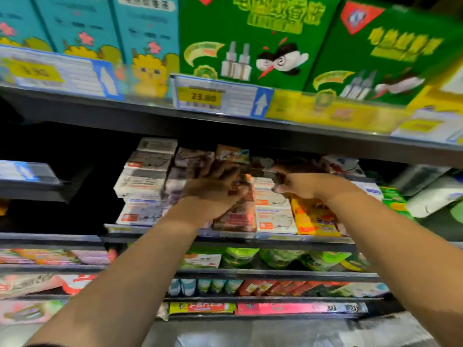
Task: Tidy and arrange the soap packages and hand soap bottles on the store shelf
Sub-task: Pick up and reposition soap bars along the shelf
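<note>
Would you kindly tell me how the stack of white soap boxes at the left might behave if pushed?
The white soap boxes look like stiff, flat-sided cartons, so they would probably slide, not roll. The stack stands several high with uneven layers, so a high push may well topple the top ones.

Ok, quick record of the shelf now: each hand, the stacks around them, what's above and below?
left hand: on the brown packs, middle shelf; grip blurred
right hand: atop the white-orange packs; grip blurred
left stack: white packs, piled high
right of hands: yellow packs
shelf above: teal boxes, green boxes, price tag 23.80
shelf below: green containers, blurred
</note>
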`<state>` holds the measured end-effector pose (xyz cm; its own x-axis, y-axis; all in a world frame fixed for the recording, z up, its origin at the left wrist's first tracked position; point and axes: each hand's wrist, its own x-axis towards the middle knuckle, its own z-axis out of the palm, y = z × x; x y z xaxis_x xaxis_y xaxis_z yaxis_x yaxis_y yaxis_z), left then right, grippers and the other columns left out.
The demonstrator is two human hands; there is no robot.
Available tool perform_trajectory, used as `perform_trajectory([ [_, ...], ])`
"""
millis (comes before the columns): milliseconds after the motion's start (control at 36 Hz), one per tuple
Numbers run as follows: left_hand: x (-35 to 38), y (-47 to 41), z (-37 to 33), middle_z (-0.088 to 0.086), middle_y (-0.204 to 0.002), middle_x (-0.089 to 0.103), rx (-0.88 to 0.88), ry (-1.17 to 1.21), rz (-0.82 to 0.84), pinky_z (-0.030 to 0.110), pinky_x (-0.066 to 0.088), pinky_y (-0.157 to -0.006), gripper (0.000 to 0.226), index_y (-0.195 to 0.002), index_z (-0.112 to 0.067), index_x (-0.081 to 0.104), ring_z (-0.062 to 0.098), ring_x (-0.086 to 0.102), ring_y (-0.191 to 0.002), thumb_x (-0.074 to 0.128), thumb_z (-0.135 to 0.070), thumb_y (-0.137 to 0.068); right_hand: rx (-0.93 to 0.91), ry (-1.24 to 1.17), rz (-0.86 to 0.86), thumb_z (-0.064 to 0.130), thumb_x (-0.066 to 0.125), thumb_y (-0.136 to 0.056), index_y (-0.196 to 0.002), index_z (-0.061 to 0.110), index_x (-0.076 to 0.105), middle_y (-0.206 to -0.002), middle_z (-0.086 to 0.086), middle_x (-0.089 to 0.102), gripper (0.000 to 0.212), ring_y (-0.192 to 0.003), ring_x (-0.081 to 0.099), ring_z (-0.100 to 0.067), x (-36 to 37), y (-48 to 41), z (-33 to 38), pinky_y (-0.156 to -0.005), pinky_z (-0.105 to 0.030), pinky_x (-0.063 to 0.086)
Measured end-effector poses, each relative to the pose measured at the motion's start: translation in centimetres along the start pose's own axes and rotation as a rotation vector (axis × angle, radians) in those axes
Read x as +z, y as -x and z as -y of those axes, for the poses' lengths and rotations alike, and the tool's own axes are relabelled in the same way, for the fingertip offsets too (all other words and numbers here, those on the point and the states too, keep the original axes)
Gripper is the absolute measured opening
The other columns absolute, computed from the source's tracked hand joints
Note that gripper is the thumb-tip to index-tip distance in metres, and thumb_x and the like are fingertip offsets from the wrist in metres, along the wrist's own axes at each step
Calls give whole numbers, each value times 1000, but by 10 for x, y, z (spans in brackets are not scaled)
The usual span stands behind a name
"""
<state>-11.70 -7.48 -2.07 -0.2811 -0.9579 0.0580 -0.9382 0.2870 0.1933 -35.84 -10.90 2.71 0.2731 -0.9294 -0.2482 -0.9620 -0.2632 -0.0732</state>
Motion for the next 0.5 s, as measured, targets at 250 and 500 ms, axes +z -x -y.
perform_trajectory([
  [250, 13, -4, 5, -19, -164, 13, -25, -92, -42, 56, 10, -119, 82, -152, -51, 16, 17, 12, -153, -1, -81, -79, 84, -267, 120, 13, 80, -81, -156, 13, 20, -159, -8, 33, 96, -146, 31, -28, 4, -51, -11, -110, -24, 26],
  [500, 5, -8, 9, -19, -165, 5, 20, 19, 17, 50, 5, -118, 62, -150, -53, 16, 13, 1, -152, 16, -76, -92, 193, -194, 238, 17, 82, -78, -156, 17, 23, -157, -8, 37, 98, -144, 34, -30, 4, -74, -7, -114, -35, 29],
])
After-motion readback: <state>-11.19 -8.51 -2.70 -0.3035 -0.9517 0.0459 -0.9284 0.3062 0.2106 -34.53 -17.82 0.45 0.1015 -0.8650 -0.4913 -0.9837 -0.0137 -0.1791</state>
